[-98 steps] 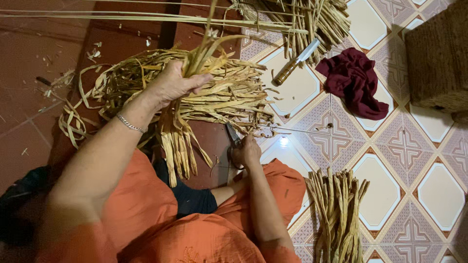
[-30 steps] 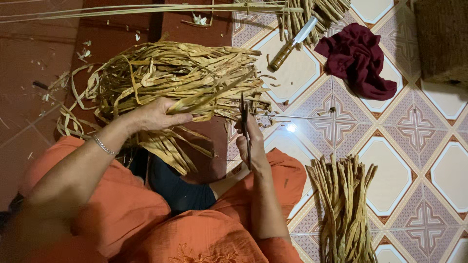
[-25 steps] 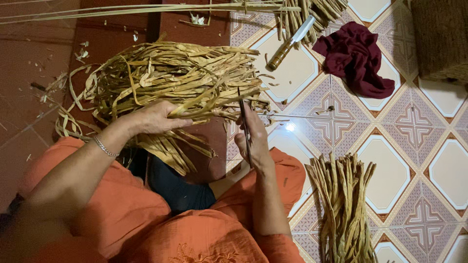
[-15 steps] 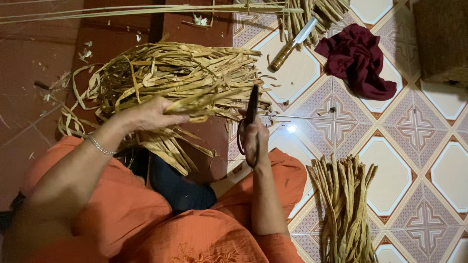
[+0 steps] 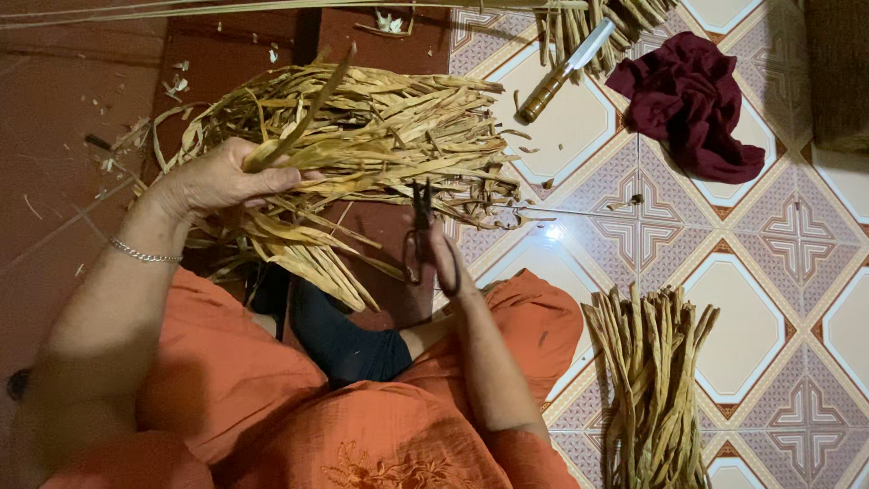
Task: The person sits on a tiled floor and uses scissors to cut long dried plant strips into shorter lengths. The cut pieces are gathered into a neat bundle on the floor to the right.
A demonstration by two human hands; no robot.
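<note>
— Any containers here?

— No bowl or basket that I can make out; a dark woven block sits cut off at the upper right edge, and I cannot tell what it is. The dried leaf strips [image 5: 362, 127] lie loose in a big heap in the upper middle of the frame, spilling onto the orange-clad lap.

— And the hands?

— The left hand [image 5: 222, 181], left of centre, is closed around a clump of strips at the heap's near edge, a bracelet [image 5: 145, 255] on its wrist. The right hand [image 5: 444, 263], at centre, grips the scissors [image 5: 421, 226], blades pointing up into the heap; I cannot tell whether the blades are parted.

— What else lies about?

— A tidy bundle of strips [image 5: 656, 380] at the lower right, a knife [image 5: 566, 71] with a wooden handle at the top, and a maroon cloth [image 5: 692, 104] on the patterned tiles [image 5: 787, 235].

— Anything different from half a second back?

— The scissors sit lower and more upright now, and the left hand has pulled its clump slightly leftward.
</note>
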